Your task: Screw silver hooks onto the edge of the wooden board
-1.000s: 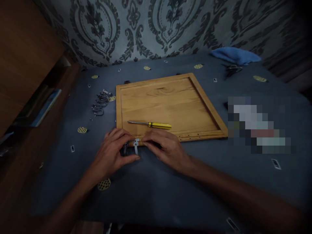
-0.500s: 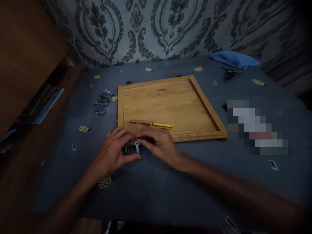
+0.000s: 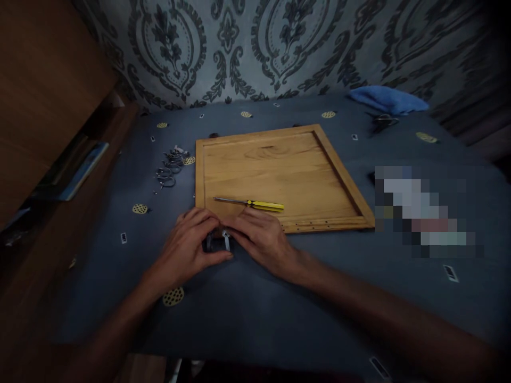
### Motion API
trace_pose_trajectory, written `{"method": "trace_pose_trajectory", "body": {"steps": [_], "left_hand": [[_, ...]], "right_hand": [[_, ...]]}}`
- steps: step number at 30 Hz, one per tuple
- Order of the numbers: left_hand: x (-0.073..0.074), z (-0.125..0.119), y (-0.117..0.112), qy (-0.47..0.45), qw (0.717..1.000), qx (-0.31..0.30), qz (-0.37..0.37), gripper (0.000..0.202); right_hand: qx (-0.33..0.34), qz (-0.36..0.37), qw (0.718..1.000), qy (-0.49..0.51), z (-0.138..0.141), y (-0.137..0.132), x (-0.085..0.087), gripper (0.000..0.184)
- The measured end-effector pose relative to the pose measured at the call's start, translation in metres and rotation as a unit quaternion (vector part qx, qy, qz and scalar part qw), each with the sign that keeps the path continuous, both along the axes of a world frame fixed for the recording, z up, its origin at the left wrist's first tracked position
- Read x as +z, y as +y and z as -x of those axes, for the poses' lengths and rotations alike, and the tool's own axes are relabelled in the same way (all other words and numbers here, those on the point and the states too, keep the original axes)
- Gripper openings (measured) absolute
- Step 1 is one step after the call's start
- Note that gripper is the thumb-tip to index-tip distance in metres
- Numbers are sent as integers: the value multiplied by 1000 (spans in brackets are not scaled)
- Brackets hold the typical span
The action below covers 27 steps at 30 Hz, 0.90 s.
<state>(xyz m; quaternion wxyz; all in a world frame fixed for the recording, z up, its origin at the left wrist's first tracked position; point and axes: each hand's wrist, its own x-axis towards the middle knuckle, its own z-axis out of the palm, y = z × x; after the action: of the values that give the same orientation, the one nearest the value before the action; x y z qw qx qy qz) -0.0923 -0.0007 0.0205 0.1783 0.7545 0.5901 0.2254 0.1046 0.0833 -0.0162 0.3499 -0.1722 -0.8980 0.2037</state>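
A wooden framed panel lies flat on the table, with a screwdriver with a yellow and black handle resting on it near the front. At the panel's near left edge is a small curved metal bracket, partly hidden by fingers. My left hand is closed around the bracket, its fingers above and the thumb below. My right hand pinches at the bracket's upper end; whether a small screw is also between those fingertips cannot be seen. Several similar looped metal pieces lie left of the panel.
Dark patterned cloth covers the table. At the back right are a blue cloth and a dark tool. A blurred-out item lies right of the panel. A wooden cabinet borders the left side; a patterned wall stands behind.
The view has shifted slightly. My right fingers have turned a little at the bracket's upper end; my left hand keeps its place.
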Motion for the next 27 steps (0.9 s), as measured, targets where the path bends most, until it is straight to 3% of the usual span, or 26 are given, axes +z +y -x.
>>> {"method": "trace_pose_trajectory", "body": {"steps": [6, 15, 21, 24, 27], "left_hand": [[0, -1, 0, -2, 1000, 5, 4, 39], [-1, 1, 0, -7, 1000, -7, -9, 42], [-1, 2, 0, -3, 1000, -6, -17, 40], [0, 1, 0, -1, 1000, -7, -20, 39], [0, 1, 0, -1, 1000, -6, -27, 39]], "right_hand": [[2, -39, 999, 2, -1, -1, 3, 24], [-23, -18, 999, 44, -18, 4, 0, 17], [-28, -61, 997, -26, -28, 18, 8, 23], [-73, -99, 988, -96, -32, 33, 11, 23], [-110, -85, 977, -164, -38, 44, 10, 23]]}}
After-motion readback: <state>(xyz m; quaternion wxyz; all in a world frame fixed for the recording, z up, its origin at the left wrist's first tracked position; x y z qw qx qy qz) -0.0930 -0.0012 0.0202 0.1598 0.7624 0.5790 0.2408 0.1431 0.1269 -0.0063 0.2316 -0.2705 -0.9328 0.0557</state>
